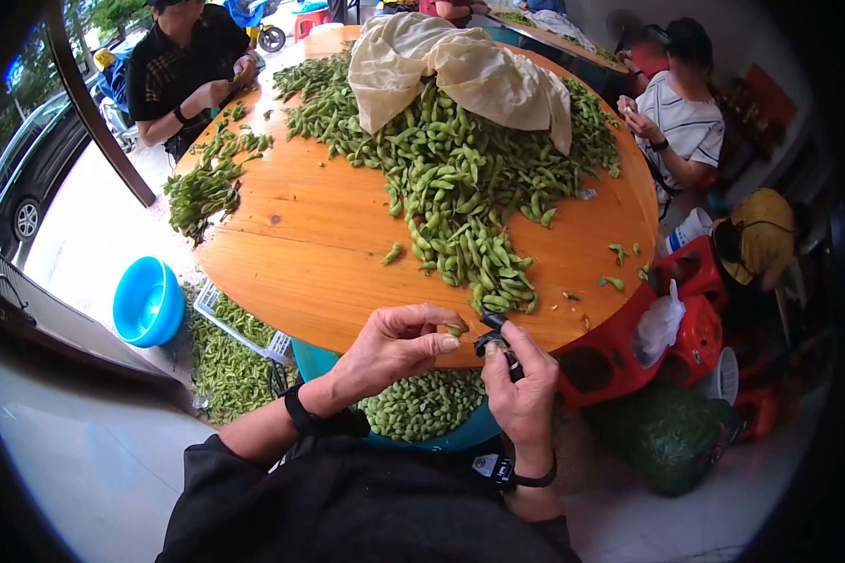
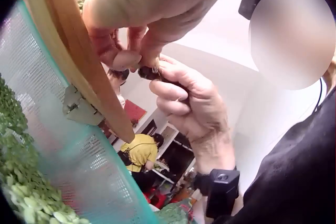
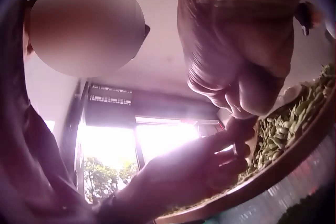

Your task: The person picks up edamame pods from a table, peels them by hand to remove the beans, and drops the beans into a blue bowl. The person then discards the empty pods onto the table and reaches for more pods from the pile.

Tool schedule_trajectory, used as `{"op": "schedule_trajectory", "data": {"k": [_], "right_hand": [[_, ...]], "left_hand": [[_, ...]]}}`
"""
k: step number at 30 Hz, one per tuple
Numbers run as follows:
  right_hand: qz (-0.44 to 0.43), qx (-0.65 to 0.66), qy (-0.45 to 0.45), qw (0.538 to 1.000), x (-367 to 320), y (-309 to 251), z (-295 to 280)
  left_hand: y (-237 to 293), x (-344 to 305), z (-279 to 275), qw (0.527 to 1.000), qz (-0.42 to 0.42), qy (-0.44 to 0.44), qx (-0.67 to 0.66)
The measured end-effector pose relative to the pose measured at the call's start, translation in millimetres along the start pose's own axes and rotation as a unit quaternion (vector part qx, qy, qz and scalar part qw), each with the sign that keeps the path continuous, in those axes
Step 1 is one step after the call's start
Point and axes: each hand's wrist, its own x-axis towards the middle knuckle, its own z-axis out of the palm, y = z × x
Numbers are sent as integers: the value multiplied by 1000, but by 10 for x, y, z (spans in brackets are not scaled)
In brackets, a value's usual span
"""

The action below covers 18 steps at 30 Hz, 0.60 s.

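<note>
Above the near edge of the round wooden table (image 1: 291, 253), both hands meet. My left hand (image 1: 385, 349) pinches a small green soybean pod (image 1: 453, 330) between thumb and fingers. My right hand (image 1: 524, 399) holds a small black tool (image 1: 491, 320) at its fingertips, close to the pod; its exact kind I cannot tell. In the left wrist view the right hand (image 2: 191, 100) has its fingers curled, with the dark piece (image 2: 147, 73) where the hands meet. Below them is a teal basin (image 1: 312, 361) holding shelled green beans (image 1: 422, 405).
A heap of pods (image 1: 460, 178) covers the table's far middle, partly under a cloth (image 1: 460, 70). Left on the floor are a blue basin (image 1: 148, 302) and a white crate (image 1: 277, 345); right, red stools (image 1: 695, 333) and a green bag (image 1: 667, 436). Two people sit across.
</note>
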Motion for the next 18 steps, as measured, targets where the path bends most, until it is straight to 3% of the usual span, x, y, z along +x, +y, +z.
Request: {"op": "schedule_trajectory", "data": {"k": [2,4,7,10,14,18], "right_hand": [[31,35,1,999,-51,95,26],[155,164,-48,973,-98,121,34],[193,239,-74,949,-87,87,75],[205,313,-90,923,-56,70,110],[200,308,-88,926,-73,94,108],[156,282,-101,941,-83,54,76]], "left_hand": [[13,-9,-33,998,-1,-38,-58],[-45,0,0,995,9,-37,-91],[-137,29,-16,989,20,-44,-136],[-127,24,2,992,35,-40,-112],[-75,-36,21,999,32,-18,-23],[-161,-24,12,999,26,-20,-16]]}}
